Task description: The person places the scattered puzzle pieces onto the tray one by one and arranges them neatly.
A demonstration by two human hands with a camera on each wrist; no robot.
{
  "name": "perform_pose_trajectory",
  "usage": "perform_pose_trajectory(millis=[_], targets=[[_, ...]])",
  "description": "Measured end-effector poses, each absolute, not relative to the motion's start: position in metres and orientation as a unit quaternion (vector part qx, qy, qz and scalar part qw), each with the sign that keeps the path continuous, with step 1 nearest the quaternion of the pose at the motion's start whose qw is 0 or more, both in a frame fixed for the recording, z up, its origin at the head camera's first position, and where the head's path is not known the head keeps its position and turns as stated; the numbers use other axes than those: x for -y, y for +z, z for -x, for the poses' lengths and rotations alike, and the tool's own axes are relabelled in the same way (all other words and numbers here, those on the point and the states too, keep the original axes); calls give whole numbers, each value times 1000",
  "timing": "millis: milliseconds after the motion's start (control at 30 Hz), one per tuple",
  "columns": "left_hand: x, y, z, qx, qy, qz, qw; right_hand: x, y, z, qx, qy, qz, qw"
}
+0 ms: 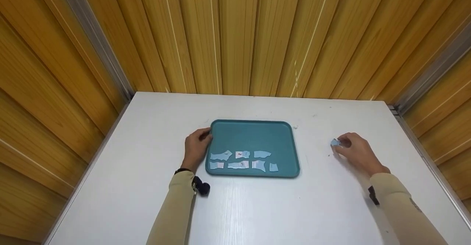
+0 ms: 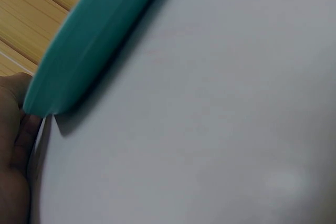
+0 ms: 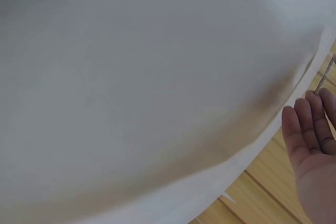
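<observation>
A teal tray (image 1: pixel 254 134) lies on the white table, its front half bearing two rows of flat, light-blue pieces (image 1: pixel 221 155) with irregular edges. Some carry pinkish printed patches; their material cannot be told. At the tray's left side, my left hand (image 1: pixel 196 147) grips the rim. The left wrist view shows the tray's side wall (image 2: pixel 79 51) with fingers (image 2: pixel 26 135) against its corner. Well to the right of the tray, my right hand (image 1: pixel 356 151) pinches a small light-blue piece (image 1: pixel 335 142) between thumb and fingers. Only its thin edge (image 3: pixel 324 74) appears in the right wrist view.
The white table (image 1: pixel 257 208) extends around the tray, with a few tiny specks on its surface. Wood-patterned panels (image 1: pixel 235 35) stand behind it and along both sides, with metal posts (image 1: pixel 99 35) at the corners.
</observation>
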State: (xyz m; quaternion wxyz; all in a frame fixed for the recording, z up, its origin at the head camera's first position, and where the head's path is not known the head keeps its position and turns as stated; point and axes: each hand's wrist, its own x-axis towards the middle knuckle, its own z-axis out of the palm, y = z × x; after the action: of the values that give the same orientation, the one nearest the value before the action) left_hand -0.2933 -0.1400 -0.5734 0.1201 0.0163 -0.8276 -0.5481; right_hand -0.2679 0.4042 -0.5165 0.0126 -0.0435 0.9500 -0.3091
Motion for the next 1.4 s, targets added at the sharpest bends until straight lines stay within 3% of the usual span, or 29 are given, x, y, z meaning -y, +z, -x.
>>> perform_pose_trajectory(millis=[267, 733, 1400], targets=[[140, -574, 294, 828, -547, -17, 120, -379, -509, 268, -942, -329, 71, 16], [142, -573, 292, 824, -555, -12, 117, -335, -503, 266, -926, -330, 170, -62], [141, -573, 293, 825, -552, -12, 120, -289, -509, 262, -922, -317, 219, -46]])
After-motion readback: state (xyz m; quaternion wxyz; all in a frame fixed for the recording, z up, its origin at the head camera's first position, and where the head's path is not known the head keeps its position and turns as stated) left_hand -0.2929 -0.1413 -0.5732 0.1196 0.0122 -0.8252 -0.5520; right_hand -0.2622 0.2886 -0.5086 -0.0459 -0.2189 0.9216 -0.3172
